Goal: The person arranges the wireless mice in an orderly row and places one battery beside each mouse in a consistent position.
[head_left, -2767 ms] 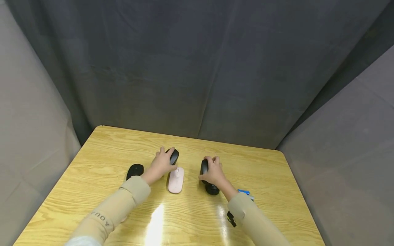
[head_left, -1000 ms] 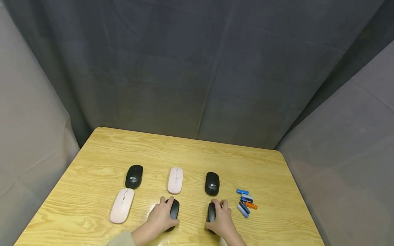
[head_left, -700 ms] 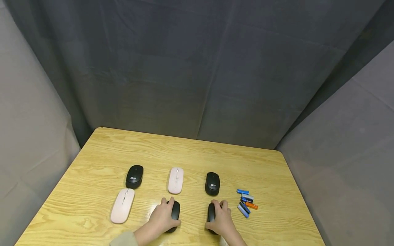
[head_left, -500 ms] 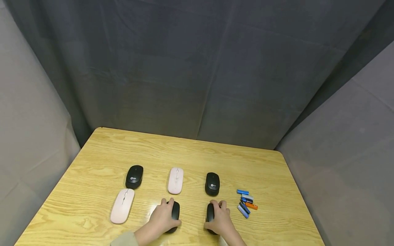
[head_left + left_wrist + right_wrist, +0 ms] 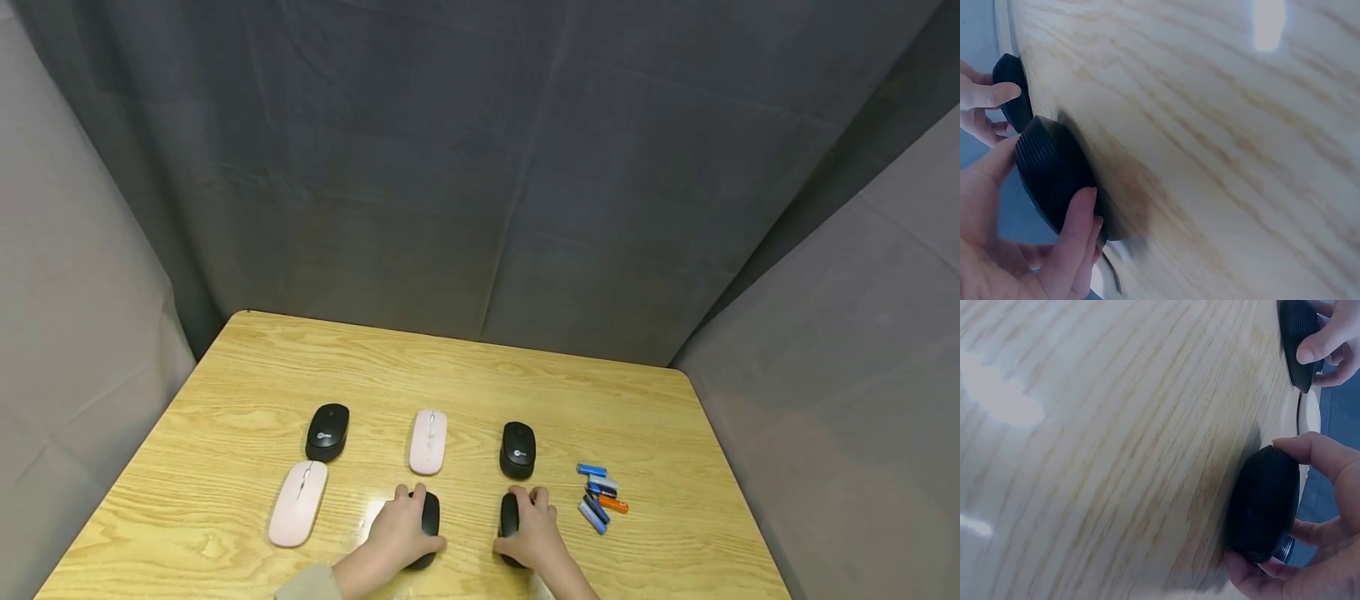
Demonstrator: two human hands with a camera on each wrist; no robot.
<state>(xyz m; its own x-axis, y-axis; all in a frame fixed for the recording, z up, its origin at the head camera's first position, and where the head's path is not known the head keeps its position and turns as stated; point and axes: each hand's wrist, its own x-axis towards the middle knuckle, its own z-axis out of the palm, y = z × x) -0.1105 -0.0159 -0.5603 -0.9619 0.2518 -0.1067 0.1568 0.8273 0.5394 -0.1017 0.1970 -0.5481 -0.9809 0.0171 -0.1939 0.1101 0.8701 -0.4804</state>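
Near the front of the table, my left hand (image 5: 396,532) grips a black computer mouse (image 5: 431,527) by its sides, thumb on one side and fingers on the other. A second black mouse (image 5: 509,523) sits to its right in the grasp of my right hand (image 5: 536,533). In the left wrist view the left mouse (image 5: 1054,172) shows a ribbed end, low over the wood. The right wrist view has the right mouse (image 5: 1263,503) between thumb and fingertips. My palms partly cover both mice in the head view.
Behind the hands lie a pink mouse (image 5: 428,442) and a black mouse (image 5: 517,450). Further left, another black mouse (image 5: 327,432) lies just beyond a pink one (image 5: 298,503). Several batteries (image 5: 600,498) are piled to the right. A dark curtain (image 5: 480,167) hangs behind the wooden table (image 5: 225,400).
Both hands have brought their black mice from the back of the table toward its front. Over the last second the two mice have shifted slightly closer together.
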